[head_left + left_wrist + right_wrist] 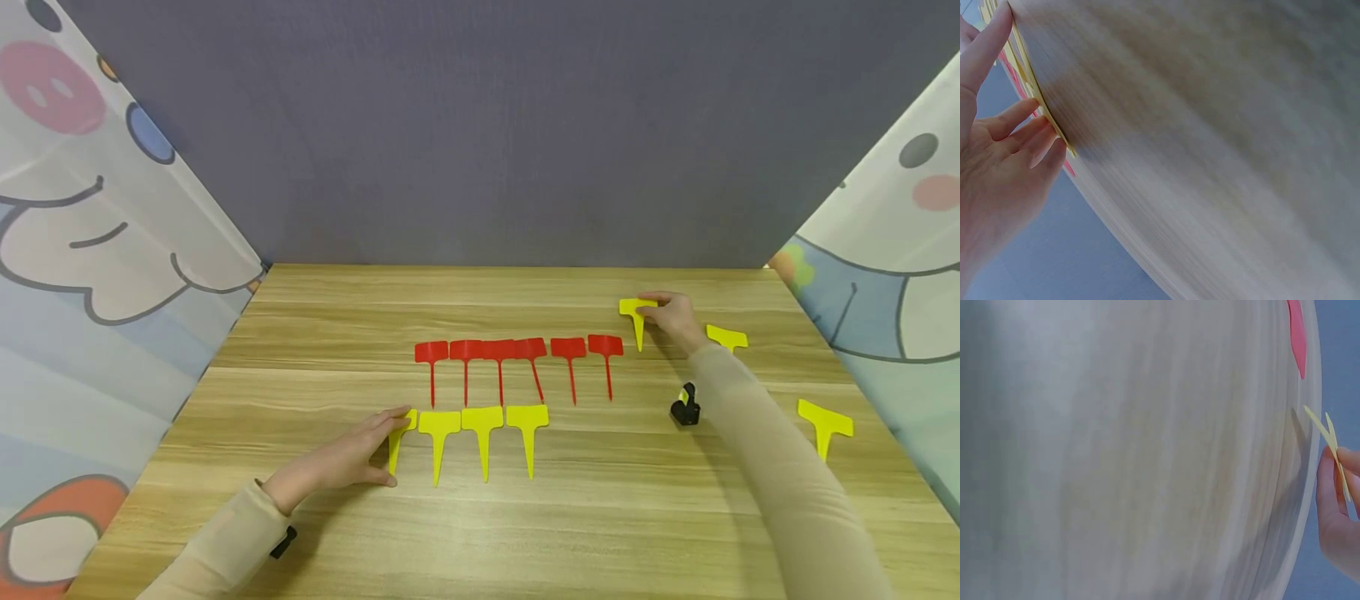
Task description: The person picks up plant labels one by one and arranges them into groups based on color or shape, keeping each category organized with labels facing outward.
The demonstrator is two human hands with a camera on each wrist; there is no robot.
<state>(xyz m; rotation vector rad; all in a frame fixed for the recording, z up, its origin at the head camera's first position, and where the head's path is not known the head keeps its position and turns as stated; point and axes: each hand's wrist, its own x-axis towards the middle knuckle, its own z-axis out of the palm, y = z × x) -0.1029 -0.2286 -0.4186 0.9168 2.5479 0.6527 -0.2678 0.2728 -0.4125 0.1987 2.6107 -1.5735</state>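
My right hand (672,320) pinches a yellow T-shaped plant label (637,308) by the right end of its head, stem pointing down. In the right wrist view, the label (1337,453) shows edge-on between thumb and fingers, raised off the table. At the left end of a row of yellow labels, my left hand (341,461) touches the end label (397,437), fingers at its head and thumb by its stem tip. Its fingers are mostly straight in the left wrist view. Three more yellow labels (484,433) lie beside it. Behind them is a row of several red labels (498,352).
Loose yellow labels lie right of the right arm, one farther back (726,337) and another nearer the edge (825,425). A small black wrist device (685,408) shows beside the right sleeve. A grey wall (510,133) bounds the wooden table (600,533) at the back; printed curtains flank it.
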